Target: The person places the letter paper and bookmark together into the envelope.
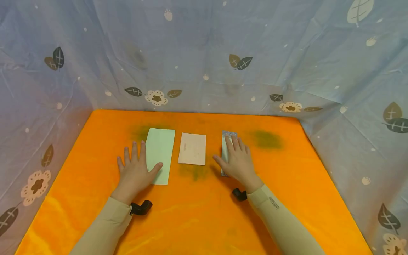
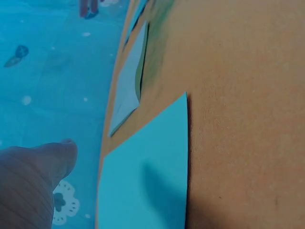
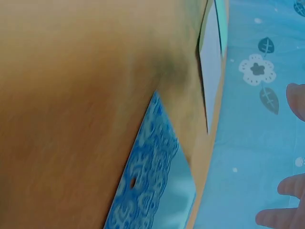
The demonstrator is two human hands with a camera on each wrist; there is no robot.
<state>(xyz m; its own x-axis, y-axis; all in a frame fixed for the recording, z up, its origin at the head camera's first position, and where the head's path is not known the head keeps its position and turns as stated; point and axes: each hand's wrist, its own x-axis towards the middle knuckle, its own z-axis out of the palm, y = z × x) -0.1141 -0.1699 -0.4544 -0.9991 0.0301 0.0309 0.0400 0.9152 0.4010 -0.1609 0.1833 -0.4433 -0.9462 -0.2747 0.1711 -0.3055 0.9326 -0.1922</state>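
Observation:
A pale green sheet of paper (image 1: 160, 148) lies left of centre. My left hand (image 1: 135, 173) is spread at its left side, the thumb above the sheet and casting a shadow on it (image 2: 138, 205). On the right is a narrow card (image 1: 224, 150), pale in the middle, with a blue pattern and a small hole at its near end (image 3: 150, 138). Over this card my right hand (image 1: 238, 161) is held with straight fingers and covers part of it. Between the hands lies a pinkish square paper (image 1: 192, 148), which neither hand touches. Both hands hold nothing.
An orange cloth (image 1: 194, 219) covers the table, with dark greenish patches around the papers. A bluish curtain (image 1: 204, 53) with leaves and flowers stands behind and on both sides. A black device (image 1: 141, 208) is strapped at the left wrist, another (image 1: 239, 194) at the right.

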